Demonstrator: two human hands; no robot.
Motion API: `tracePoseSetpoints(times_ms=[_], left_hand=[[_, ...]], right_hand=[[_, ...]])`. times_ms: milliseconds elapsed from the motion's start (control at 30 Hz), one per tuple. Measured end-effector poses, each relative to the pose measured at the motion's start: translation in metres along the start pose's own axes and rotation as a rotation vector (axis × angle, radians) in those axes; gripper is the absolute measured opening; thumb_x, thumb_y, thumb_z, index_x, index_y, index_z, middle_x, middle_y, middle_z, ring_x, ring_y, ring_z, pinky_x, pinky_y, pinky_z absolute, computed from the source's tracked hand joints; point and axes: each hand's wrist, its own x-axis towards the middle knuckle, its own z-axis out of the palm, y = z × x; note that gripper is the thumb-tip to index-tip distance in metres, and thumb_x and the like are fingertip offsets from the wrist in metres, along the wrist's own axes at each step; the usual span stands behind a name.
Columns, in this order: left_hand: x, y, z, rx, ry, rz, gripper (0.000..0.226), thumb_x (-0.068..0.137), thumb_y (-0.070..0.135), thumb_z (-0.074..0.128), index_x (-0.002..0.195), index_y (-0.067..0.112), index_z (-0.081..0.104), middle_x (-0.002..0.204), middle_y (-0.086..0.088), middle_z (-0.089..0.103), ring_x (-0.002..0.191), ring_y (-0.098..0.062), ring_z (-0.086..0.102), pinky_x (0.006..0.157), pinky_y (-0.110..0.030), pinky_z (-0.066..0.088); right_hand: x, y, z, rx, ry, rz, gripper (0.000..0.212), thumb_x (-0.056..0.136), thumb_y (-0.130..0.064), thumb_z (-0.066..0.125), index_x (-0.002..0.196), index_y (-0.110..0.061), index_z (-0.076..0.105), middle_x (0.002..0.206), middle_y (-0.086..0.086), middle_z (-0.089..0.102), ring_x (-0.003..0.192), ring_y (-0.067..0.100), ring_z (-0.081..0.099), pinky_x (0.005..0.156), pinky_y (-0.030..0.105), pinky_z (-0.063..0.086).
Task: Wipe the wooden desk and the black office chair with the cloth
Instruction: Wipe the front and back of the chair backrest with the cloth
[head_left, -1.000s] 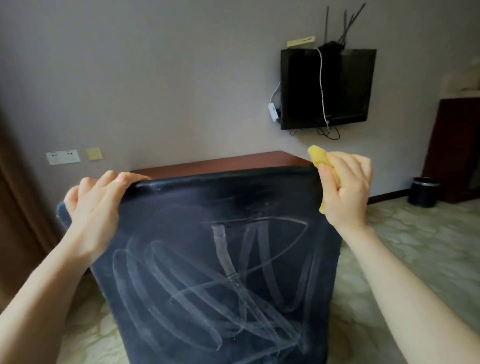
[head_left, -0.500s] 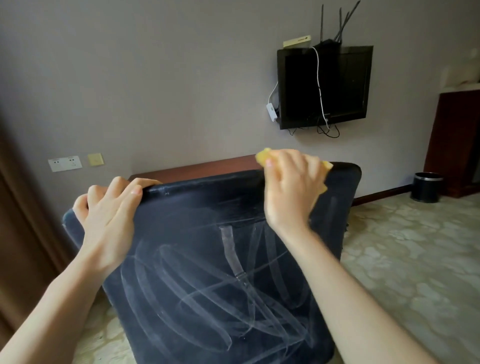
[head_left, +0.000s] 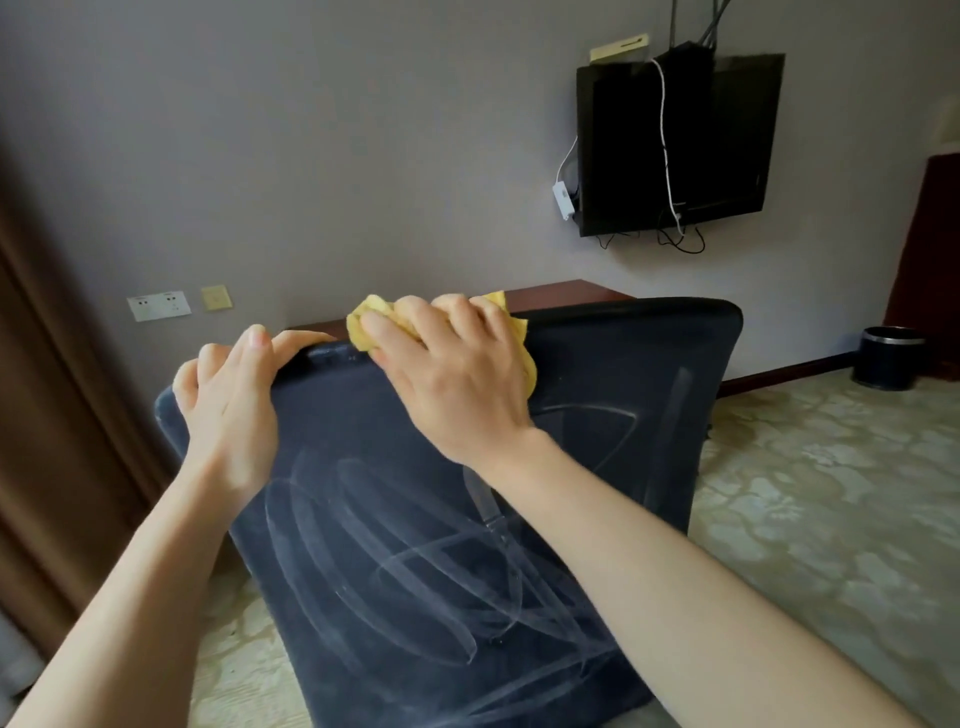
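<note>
The black chair (head_left: 613, 415) stands with its backrest turned to the camera, tilted, its dark surface crossed by pale curved streaks. The left hand (head_left: 228, 400) grips the top edge of the backrest near its left corner, fingers curled over the rim and the thumb lying along the near face. The right hand (head_left: 457, 379) presses a bunched yellow cloth (head_left: 370, 321) onto the same top edge, just beside the left hand. Its fingers are curled round the cloth, which bulges out past the fingertips and under the palm.

Behind the chair, the wooden desk (head_left: 563, 293) stands against the grey wall, and only a strip of its reddish top shows above the backrest, from the far right corner to behind the cloth. A dark television (head_left: 675, 150) hangs on the wall above the desk's right end, with cables trailing from it. A round black bin (head_left: 889, 358) sits on the patterned floor (head_left: 831, 493) by the wall at the right. White wall sockets (head_left: 158, 305) are at the left, near a brown curtain (head_left: 57, 441).
</note>
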Motion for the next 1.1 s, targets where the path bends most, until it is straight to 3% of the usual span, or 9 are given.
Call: tracePoseSetpoints(times_ms=[100, 233, 300, 500, 667, 767, 900, 1033, 1100], left_hand=[[-0.001, 0.01, 0.0, -0.101, 0.001, -0.112, 0.06, 0.089, 0.035, 0.002, 0.079, 0.062, 0.054, 0.106, -0.002, 0.057, 0.094, -0.014, 0.027, 0.097, -0.032, 0.017], [-0.004, 0.019, 0.005, -0.114, 0.032, -0.114, 0.057, 0.088, 0.041, 0.002, 0.083, 0.053, 0.057, 0.098, 0.005, 0.058, 0.091, -0.009, 0.029, 0.101, -0.033, 0.017], [-0.006, 0.024, 0.005, -0.114, 0.04, -0.101, 0.06, 0.086, 0.044, 0.0, 0.087, 0.051, 0.059, 0.091, 0.017, 0.055, 0.087, -0.006, 0.024, 0.101, -0.034, 0.016], [-0.01, 0.049, 0.004, -0.235, 0.045, -0.178, 0.067, 0.098, 0.031, 0.008, 0.067, 0.074, 0.049, 0.078, 0.057, 0.037, 0.076, -0.005, 0.016, 0.099, -0.033, 0.011], [-0.013, 0.051, 0.005, -0.23, 0.046, -0.157, 0.065, 0.096, 0.034, 0.008, 0.065, 0.065, 0.055, 0.076, 0.058, 0.032, 0.076, -0.003, 0.015, 0.097, -0.029, 0.007], [-0.013, 0.048, 0.005, -0.248, -0.009, -0.151, 0.065, 0.098, 0.035, 0.006, 0.068, 0.067, 0.055, 0.078, 0.06, 0.032, 0.08, -0.003, 0.016, 0.095, -0.023, 0.004], [-0.01, 0.046, 0.004, -0.312, -0.084, -0.171, 0.067, 0.101, 0.039, 0.004, 0.069, 0.075, 0.051, 0.08, 0.062, 0.031, 0.084, 0.0, 0.016, 0.087, -0.003, -0.004], [-0.012, 0.042, 0.008, -0.266, -0.063, -0.139, 0.06, 0.101, 0.038, 0.006, 0.082, 0.069, 0.053, 0.082, 0.058, 0.029, 0.087, 0.004, 0.016, 0.09, -0.014, -0.001], [-0.013, 0.036, 0.011, -0.28, -0.06, -0.129, 0.051, 0.096, 0.045, 0.002, 0.102, 0.063, 0.05, 0.094, 0.04, 0.041, 0.096, 0.004, 0.019, 0.089, -0.009, -0.002]], right_hand=[[-0.012, 0.031, -0.005, -0.035, 0.001, 0.009, 0.024, 0.095, -0.027, 0.05, 0.105, -0.021, 0.071, 0.098, 0.001, 0.067, 0.087, 0.025, 0.058, 0.079, 0.038, 0.04], [-0.03, 0.083, -0.015, -0.061, -0.049, 0.078, 0.03, 0.096, -0.031, 0.04, 0.119, -0.02, 0.057, 0.108, 0.004, 0.063, 0.098, 0.024, 0.043, 0.083, 0.038, 0.032], [-0.037, 0.111, -0.022, -0.081, -0.075, 0.224, 0.033, 0.097, -0.033, 0.035, 0.121, -0.02, 0.053, 0.11, 0.005, 0.061, 0.099, 0.025, 0.043, 0.084, 0.038, 0.032], [-0.042, 0.181, -0.039, 0.036, -0.106, 0.776, 0.039, 0.099, -0.033, 0.026, 0.118, -0.02, 0.058, 0.122, 0.004, 0.054, 0.111, 0.026, 0.042, 0.093, 0.035, 0.03], [-0.028, 0.206, -0.048, 0.115, -0.245, 1.091, 0.038, 0.103, -0.029, 0.025, 0.125, -0.012, 0.052, 0.133, 0.011, 0.045, 0.122, 0.028, 0.038, 0.098, 0.038, 0.033], [-0.016, 0.199, -0.051, -0.022, -0.355, 1.061, 0.037, 0.103, -0.024, 0.024, 0.118, -0.013, 0.056, 0.131, 0.009, 0.048, 0.119, 0.031, 0.037, 0.096, 0.042, 0.033], [-0.004, 0.164, -0.048, -0.084, -0.453, 0.884, 0.033, 0.101, -0.023, 0.027, 0.1, -0.017, 0.06, 0.123, 0.006, 0.052, 0.115, 0.03, 0.037, 0.098, 0.041, 0.028], [0.0, 0.106, -0.04, -0.097, -0.433, 0.592, 0.031, 0.1, -0.026, 0.029, 0.102, -0.015, 0.059, 0.118, 0.007, 0.055, 0.11, 0.03, 0.04, 0.093, 0.038, 0.027], [0.001, 0.077, -0.038, -0.075, -0.412, 0.491, 0.03, 0.1, -0.028, 0.03, 0.104, -0.015, 0.057, 0.117, 0.007, 0.055, 0.108, 0.029, 0.04, 0.092, 0.037, 0.025]])
